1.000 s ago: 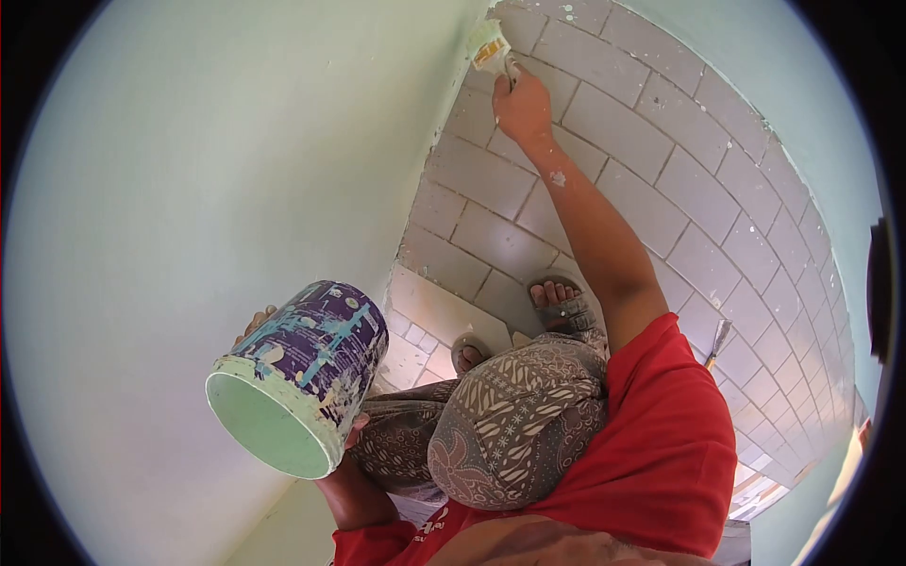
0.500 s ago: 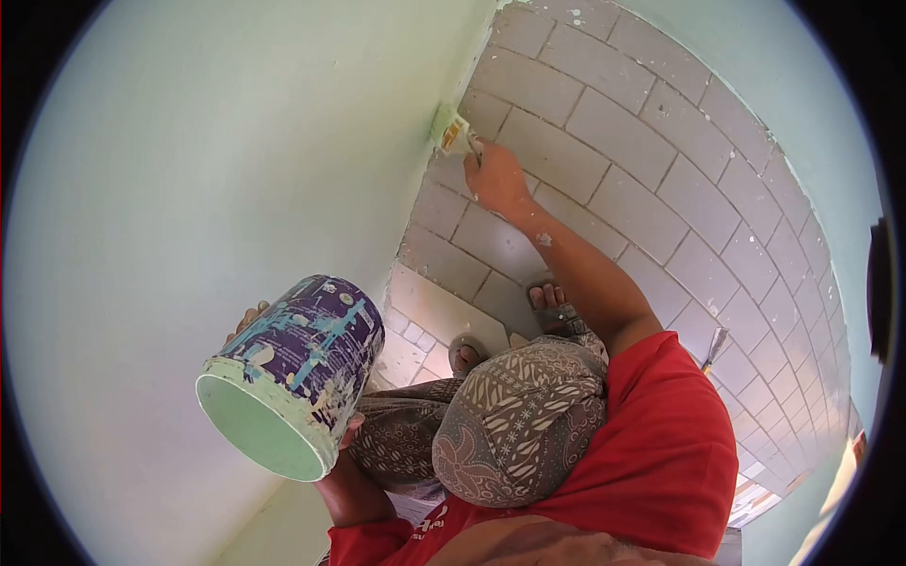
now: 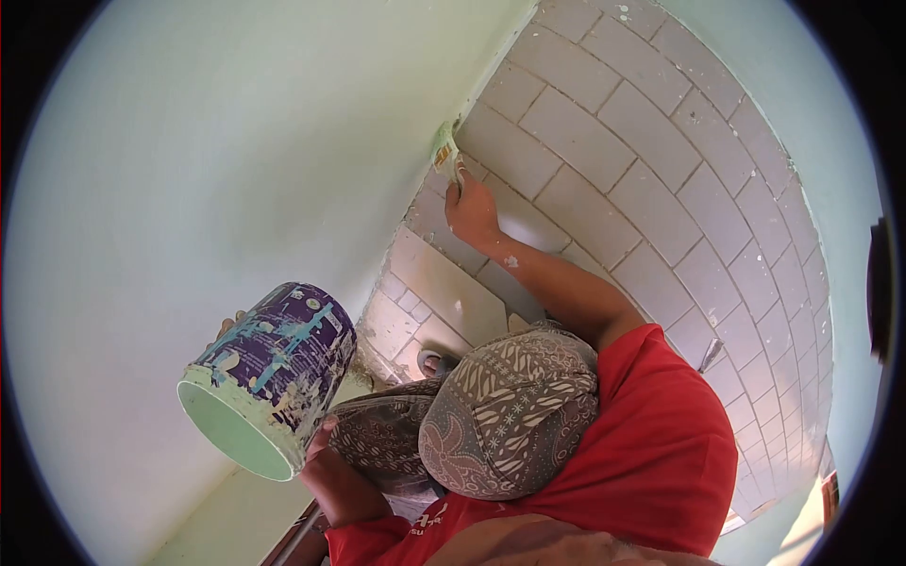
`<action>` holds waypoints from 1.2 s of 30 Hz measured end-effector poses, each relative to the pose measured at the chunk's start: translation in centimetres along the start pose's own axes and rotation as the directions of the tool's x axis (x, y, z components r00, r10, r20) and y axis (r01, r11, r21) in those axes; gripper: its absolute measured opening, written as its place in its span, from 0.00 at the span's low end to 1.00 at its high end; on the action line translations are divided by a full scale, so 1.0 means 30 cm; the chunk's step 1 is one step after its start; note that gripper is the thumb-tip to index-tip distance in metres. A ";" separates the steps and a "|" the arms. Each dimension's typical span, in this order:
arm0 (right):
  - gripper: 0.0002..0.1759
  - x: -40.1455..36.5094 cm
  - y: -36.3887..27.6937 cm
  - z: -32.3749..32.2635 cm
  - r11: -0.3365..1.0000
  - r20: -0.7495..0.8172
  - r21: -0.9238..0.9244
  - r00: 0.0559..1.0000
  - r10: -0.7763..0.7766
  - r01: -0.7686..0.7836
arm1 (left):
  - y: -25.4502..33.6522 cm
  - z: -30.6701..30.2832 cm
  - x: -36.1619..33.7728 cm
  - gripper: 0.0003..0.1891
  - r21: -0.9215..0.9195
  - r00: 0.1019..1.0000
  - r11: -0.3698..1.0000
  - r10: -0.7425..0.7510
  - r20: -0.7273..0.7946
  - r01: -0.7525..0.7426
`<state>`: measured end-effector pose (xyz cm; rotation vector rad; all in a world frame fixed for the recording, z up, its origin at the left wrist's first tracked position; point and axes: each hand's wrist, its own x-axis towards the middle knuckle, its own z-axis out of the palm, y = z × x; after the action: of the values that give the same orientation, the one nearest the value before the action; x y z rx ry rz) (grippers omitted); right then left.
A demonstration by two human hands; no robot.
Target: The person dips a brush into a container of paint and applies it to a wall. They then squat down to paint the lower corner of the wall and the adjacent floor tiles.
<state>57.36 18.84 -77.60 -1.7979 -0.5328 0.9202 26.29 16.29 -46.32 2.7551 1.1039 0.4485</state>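
Note:
My right hand (image 3: 474, 209) is closed around the handle of a paintbrush (image 3: 445, 151). The bristle end meets the pale green wall (image 3: 236, 170) low down, along the edge where it joins the tiled floor. Tilted on its side, a purple paint bucket (image 3: 288, 344) rests in my left hand (image 3: 322, 440), its mouth facing down and left toward me. Fingers show at its far side and the thumb near the rim; the bucket hides the rest of that hand. Green and blue paint streaks cover the bucket, and its inner wall is light green.
Grey brick-pattern tiles (image 3: 585, 160) with paint specks cover the floor. A smooth beige slab (image 3: 448, 278) lies by the wall near my foot (image 3: 431, 363). My patterned-cloth knee (image 3: 510, 415) is between my arms. A small flat-ended tool (image 3: 711, 355) lies beyond my right shoulder.
The brush and my right hand have come down along the wall's bottom edge, nearer to me. The bucket has shifted slightly left in view, still held. The camera view has shifted a little.

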 end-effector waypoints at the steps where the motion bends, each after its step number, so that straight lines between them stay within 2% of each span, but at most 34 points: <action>1: 0.28 -0.015 0.012 0.018 1.000 0.073 -0.002 0.997 -0.025 0.025 | -0.013 -0.003 0.012 0.54 0.001 1.000 1.000 0.007 -0.006 -0.007; 2: 0.28 -0.010 0.046 0.024 1.000 0.067 0.002 0.997 -0.031 0.031 | -0.014 0.008 0.018 0.54 0.005 1.000 1.000 0.016 -0.013 -0.016; 3: 0.28 0.016 0.096 0.012 0.978 -0.089 -0.018 0.974 -0.211 0.210 | 0.003 -0.003 -0.017 0.54 0.009 0.999 1.000 0.027 -0.024 -0.027; 4: 0.28 0.056 0.128 -0.007 0.923 -0.235 -0.068 0.893 -0.383 0.378 | -0.028 -0.003 -0.002 0.54 0.012 0.999 0.999 0.036 -0.039 -0.036; 6: 0.25 0.179 0.030 -0.152 0.959 -0.374 0.040 0.894 -0.246 0.281 | -0.068 -0.001 0.008 0.54 0.011 0.998 0.999 0.041 -0.052 -0.040; 7: 0.24 0.280 0.013 -0.242 0.983 -0.331 0.030 0.930 -0.162 0.181 | -0.102 0.008 0.074 0.54 0.004 0.999 0.999 0.042 -0.013 -0.042; 8: 0.22 0.327 -0.013 -0.289 0.995 -0.287 0.022 0.954 -0.084 0.094 | -0.048 0.024 0.083 0.54 0.006 0.999 0.999 0.046 0.013 -0.046; 10: 0.21 0.331 -0.005 -0.254 0.999 -0.261 -0.017 0.965 -0.031 0.027 | -0.068 0.024 0.138 0.53 0.010 0.997 0.997 0.070 0.018 -0.071; 11: 0.20 0.339 -0.009 -0.221 0.997 -0.228 -0.069 0.974 0.004 -0.020 | -0.017 0.016 0.076 0.53 0.011 0.997 0.997 0.082 0.005 -0.082; 13: 0.19 0.262 0.045 -0.109 0.993 -0.210 -0.102 0.977 0.044 -0.067 | -0.024 0.044 0.065 0.53 -0.004 0.995 0.995 0.101 -0.023 -0.101; 15: 0.19 0.166 0.038 -0.080 0.992 -0.105 -0.111 0.993 0.051 -0.063 | -0.073 0.103 0.106 0.53 -0.033 0.993 0.993 0.112 -0.033 -0.114; 16: 0.19 0.142 0.050 -0.096 0.990 -0.118 -0.123 0.992 0.053 -0.068 | -0.090 0.122 0.093 0.53 -0.050 0.993 0.992 0.115 -0.035 -0.117; 18: 0.21 0.113 0.044 -0.135 0.991 0.110 -0.123 0.992 0.068 -0.054 | -0.093 0.118 0.049 0.53 -0.080 0.992 0.989 0.119 -0.035 -0.121; 19: 0.21 0.130 0.056 -0.154 0.995 -0.072 -0.098 0.997 0.002 -0.009 | -0.087 0.117 0.016 0.53 -0.091 0.992 0.989 0.115 -0.046 -0.119; 20: 0.20 0.176 0.074 -0.187 0.996 -0.247 -0.083 0.967 -0.061 0.042 | -0.182 0.152 0.108 0.53 -0.100 0.993 0.989 0.107 -0.057 -0.112; 21: 0.20 0.227 0.050 -0.247 0.998 -0.279 -0.064 0.960 -0.024 0.007 | -0.088 0.085 -0.145 0.53 -0.112 0.994 0.989 0.089 -0.067 -0.096; 22: 0.20 0.276 0.028 -0.283 0.999 -0.312 -0.044 0.950 0.014 -0.030 | -0.249 0.136 -0.004 0.53 -0.127 0.994 0.989 0.073 -0.076 -0.082; 23: 0.20 0.295 0.038 -0.242 0.998 -0.312 -0.060 0.950 0.007 -0.027 | -0.274 0.144 -0.065 0.53 -0.143 0.995 0.987 0.061 -0.081 -0.072; 25: 0.20 0.279 0.006 -0.112 0.975 -0.290 -0.223 0.954 -0.070 0.003 | -0.318 0.137 -0.113 0.54 -0.166 0.994 0.983 0.059 -0.093 -0.074; 26: 0.20 0.223 -0.002 -0.031 0.974 -0.280 -0.225 0.958 -0.064 0.000 | -0.223 0.131 -0.218 0.54 -0.173 0.994 0.982 0.064 -0.093 -0.080; 27: 0.21 0.135 0.005 0.056 0.973 -0.268 -0.229 0.962 -0.057 -0.006 | -0.343 0.121 -0.113 0.54 -0.182 0.993 0.980 0.067 -0.092 -0.083; 29: 0.20 0.000 0.059 0.164 0.970 -0.140 -0.244 0.989 -0.039 0.003 | -0.382 0.217 -0.030 0.54 -0.213 0.992 0.972 0.077 -0.099 -0.097; 30: 0.20 -0.047 0.073 0.179 0.968 -0.154 -0.250 0.987 -0.036 -0.003 | -0.392 0.246 -0.034 0.54 -0.231 0.992 0.968 0.082 -0.097 -0.103; 32: 0.21 -0.143 0.073 0.205 0.961 0.105 -0.271 0.994 -0.025 0.053 | -0.356 0.247 -0.161 0.54 -0.262 0.991 0.958 0.100 -0.088 -0.119; 35: 0.26 -0.119 0.066 0.080 0.961 0.109 -0.262 0.992 -0.064 0.090 | -0.463 0.350 -0.066 0.54 -0.315 0.987 0.937 0.133 -0.086 -0.153; 36: 0.25 -0.089 0.042 0.022 0.970 -0.021 -0.231 0.996 -0.082 0.075 | -0.482 0.366 -0.020 0.54 -0.324 0.987 0.933 0.135 -0.083 -0.155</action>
<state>55.15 16.83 -77.98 -1.9798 -0.7100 0.8009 20.02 26.08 -60.26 2.5459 0.7548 0.6716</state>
